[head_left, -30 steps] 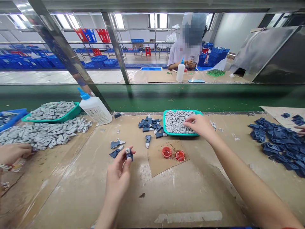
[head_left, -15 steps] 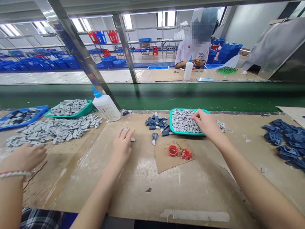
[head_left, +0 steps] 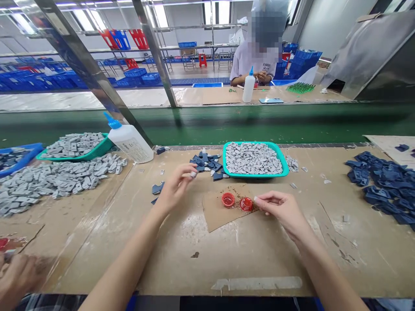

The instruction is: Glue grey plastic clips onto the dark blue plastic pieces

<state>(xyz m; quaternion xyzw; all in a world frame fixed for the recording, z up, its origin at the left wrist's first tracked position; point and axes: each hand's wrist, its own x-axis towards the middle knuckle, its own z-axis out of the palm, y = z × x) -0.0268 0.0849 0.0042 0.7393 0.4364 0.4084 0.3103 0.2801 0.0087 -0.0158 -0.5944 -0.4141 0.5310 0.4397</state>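
Note:
My left hand (head_left: 177,186) is closed on a small plastic part, of which mainly a light grey end (head_left: 193,174) shows; fingers hide the rest. Just beyond it lies a pile of dark blue plastic parts (head_left: 212,165), some with grey ends. A few more dark blue parts (head_left: 157,189) are left of the wrist. Between thumb and fingers, my right hand (head_left: 280,209) pinches a small light grey plastic piece (head_left: 256,200). That piece is beside a red cap (head_left: 246,204) with wet-looking contents. Another red cap (head_left: 228,199) sits to its left on a cardboard scrap (head_left: 214,219).
A green tray (head_left: 285,169) of grey pieces stands behind the caps. On the left are a leaning white bottle (head_left: 132,144) and a grey heap (head_left: 61,175); dark blue parts (head_left: 385,185) spread at right. A neighbour's hand (head_left: 19,276) shows lower left; another person (head_left: 254,65) sits opposite.
My right hand has come from the green tray down to the red caps with a grey piece. My left hand has lifted and closed on a part. The neighbour's hand has moved nearer the front edge.

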